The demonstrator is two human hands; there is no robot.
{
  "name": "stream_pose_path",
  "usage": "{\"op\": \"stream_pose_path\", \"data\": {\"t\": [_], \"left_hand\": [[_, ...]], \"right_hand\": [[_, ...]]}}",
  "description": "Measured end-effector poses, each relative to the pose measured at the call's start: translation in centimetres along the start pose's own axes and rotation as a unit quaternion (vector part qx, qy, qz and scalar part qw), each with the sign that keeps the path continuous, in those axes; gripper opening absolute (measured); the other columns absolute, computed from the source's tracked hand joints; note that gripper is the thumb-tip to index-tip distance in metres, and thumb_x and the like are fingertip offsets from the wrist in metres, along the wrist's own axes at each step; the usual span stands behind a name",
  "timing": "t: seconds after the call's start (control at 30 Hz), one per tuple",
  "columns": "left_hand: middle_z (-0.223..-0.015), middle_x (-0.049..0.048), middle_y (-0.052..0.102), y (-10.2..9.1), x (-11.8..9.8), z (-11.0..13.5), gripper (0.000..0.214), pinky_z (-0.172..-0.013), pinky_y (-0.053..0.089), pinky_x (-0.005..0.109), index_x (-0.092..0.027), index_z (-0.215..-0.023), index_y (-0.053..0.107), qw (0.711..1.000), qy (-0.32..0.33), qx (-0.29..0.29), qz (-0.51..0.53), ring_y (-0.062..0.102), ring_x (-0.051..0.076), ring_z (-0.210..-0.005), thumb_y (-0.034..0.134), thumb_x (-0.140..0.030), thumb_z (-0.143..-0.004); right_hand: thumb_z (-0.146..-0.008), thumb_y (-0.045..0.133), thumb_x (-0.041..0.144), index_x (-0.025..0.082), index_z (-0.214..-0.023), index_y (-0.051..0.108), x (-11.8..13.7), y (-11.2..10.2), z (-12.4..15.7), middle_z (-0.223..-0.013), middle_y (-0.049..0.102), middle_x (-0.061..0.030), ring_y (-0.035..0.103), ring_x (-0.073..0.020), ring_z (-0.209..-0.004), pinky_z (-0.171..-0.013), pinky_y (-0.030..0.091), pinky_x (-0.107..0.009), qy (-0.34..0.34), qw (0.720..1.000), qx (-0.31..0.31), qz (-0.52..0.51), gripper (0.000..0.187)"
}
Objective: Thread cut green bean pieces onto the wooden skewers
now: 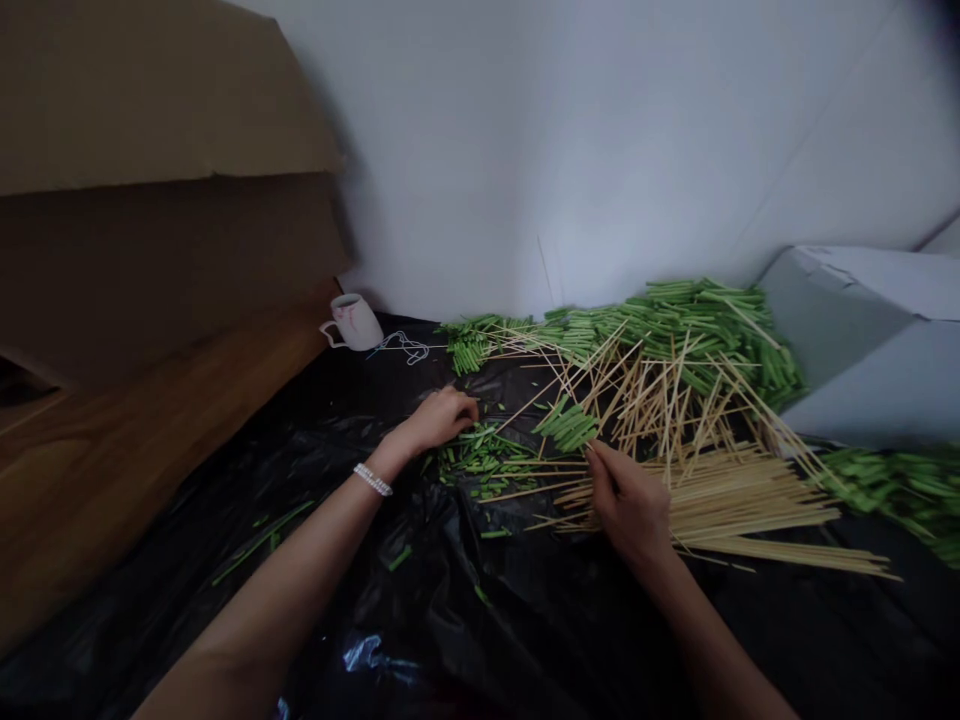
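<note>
My right hand (630, 500) is closed around the end of a bamboo skewer. A row of cut green stalks (566, 426) is threaded side by side on that skewer, just beyond my fingers. My left hand (444, 416), with a beaded bracelet at the wrist, reaches to the edge of a loose pile of short green pieces (491, 458). Its fingers are curled together, and whatever they pinch is too small or hidden to make out. Beneath my right hand lies a thick bundle of bare bamboo skewers (750, 495).
Many filled skewers of green stalks (675, 320) are heaped along the wall. A white mug (355, 322) stands at the back left beside a tangled string (405, 347). Black plastic sheeting (360, 590) covers the surface. A cardboard box (165, 130) and a white box (870, 340) flank it.
</note>
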State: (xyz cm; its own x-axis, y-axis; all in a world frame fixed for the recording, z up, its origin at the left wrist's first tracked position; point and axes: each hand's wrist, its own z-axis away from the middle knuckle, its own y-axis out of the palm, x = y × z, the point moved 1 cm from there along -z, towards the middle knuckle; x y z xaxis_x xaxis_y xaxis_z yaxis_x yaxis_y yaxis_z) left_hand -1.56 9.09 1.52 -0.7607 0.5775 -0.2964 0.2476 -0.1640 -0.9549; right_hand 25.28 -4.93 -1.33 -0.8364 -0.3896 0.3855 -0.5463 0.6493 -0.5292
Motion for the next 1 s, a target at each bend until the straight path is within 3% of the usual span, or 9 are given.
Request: {"op": "stream_pose_path", "data": {"t": [0.1,0.2,0.33,0.43,0.57,0.73,0.87,1.0], "left_hand": [[-0.09,0.0019,0.071,-0.8,-0.7,1.5,0.015,-0.088,0.042,0.029,-0.026,-0.088,0.074,0.997,-0.014,0.007,0.08,0.061,0.019,-0.09,0.064,-0.02,-0.079],[-0.096,0.0029,0.071,-0.6,-2.8,2.5,0.016,-0.091,0.042,0.031,-0.025,-0.094,0.074,0.992,0.0,-0.065,0.108,0.061,0.019,-0.094,0.06,-0.024,-0.085],[-0.101,0.0061,0.07,1.8,-6.4,2.1,0.022,-0.093,0.041,0.034,-0.023,-0.1,0.073,0.991,0.045,-0.106,0.072,0.058,0.021,-0.098,0.053,-0.021,-0.09],[-0.099,0.0093,0.069,3.6,-7.7,1.2,0.026,-0.092,0.04,0.037,-0.021,-0.103,0.072,0.996,0.038,-0.076,-0.009,0.055,0.024,-0.1,0.05,-0.016,-0.09],[-0.091,0.0097,0.067,4.0,-7.4,0.8,0.022,-0.088,0.04,0.037,-0.021,-0.093,0.073,0.996,0.021,-0.038,-0.083,0.053,0.025,-0.098,0.053,-0.016,-0.088],[-0.094,0.0098,0.067,2.5,-5.8,2.1,0.018,-0.086,0.041,0.037,-0.022,-0.091,0.073,0.991,-0.066,-0.064,-0.099,0.054,0.026,-0.099,0.057,-0.016,-0.085],[-0.095,0.0083,0.069,2.1,-5.5,3.2,0.019,-0.088,0.043,0.036,-0.022,-0.096,0.073,0.991,-0.088,-0.094,-0.038,0.057,0.025,-0.098,0.061,-0.017,-0.083],[-0.093,0.005,0.071,2.2,-6.7,3.8,0.015,-0.087,0.045,0.034,-0.023,-0.092,0.073,0.988,-0.068,-0.101,0.098,0.062,0.022,-0.092,0.061,-0.021,-0.084]], "right_hand": [[-0.093,0.052,0.026,0.018,-0.103,0.07,0.0,-0.1,-0.1,-0.092,0.076,-0.0072,0.072,-0.0171,-0.079,-0.07,0.055,-0.025,0.017,1.0,0.005,-0.004,0.022],[-0.093,0.052,0.026,0.017,-0.102,0.071,0.0,-0.1,-0.2,-0.09,0.076,-0.0071,0.071,-0.0164,-0.077,-0.068,0.055,-0.024,0.017,1.0,0.011,-0.005,0.022],[-0.092,0.054,0.024,0.014,-0.101,0.07,-0.2,0.1,-0.2,-0.092,0.076,-0.0085,0.072,-0.0169,-0.079,-0.071,0.055,-0.025,0.009,1.0,-0.002,-0.011,0.021],[-0.092,0.054,0.024,0.014,-0.102,0.07,-0.3,0.3,0.0,-0.093,0.076,-0.0087,0.072,-0.0172,-0.082,-0.072,0.055,-0.025,0.009,1.0,-0.004,-0.017,0.021],[-0.092,0.053,0.025,0.016,-0.104,0.07,-0.4,0.3,0.0,-0.094,0.075,-0.0085,0.072,-0.0175,-0.083,-0.073,0.056,-0.026,0.028,0.999,0.005,-0.03,0.022],[-0.092,0.053,0.026,0.017,-0.104,0.071,-0.3,0.1,-0.2,-0.095,0.075,-0.0086,0.072,-0.0186,-0.085,-0.075,0.056,-0.028,0.039,0.998,0.007,-0.042,0.023],[-0.093,0.052,0.027,0.018,-0.103,0.071,-0.3,0.2,-0.1,-0.096,0.075,-0.0086,0.072,-0.0189,-0.086,-0.076,0.057,-0.029,0.034,0.999,0.004,-0.039,0.023],[-0.093,0.052,0.024,0.018,-0.106,0.07,-0.3,0.4,0.0,-0.096,0.075,-0.0074,0.071,-0.0175,-0.085,-0.077,0.056,-0.027,0.012,0.999,0.013,-0.04,0.023]]}}
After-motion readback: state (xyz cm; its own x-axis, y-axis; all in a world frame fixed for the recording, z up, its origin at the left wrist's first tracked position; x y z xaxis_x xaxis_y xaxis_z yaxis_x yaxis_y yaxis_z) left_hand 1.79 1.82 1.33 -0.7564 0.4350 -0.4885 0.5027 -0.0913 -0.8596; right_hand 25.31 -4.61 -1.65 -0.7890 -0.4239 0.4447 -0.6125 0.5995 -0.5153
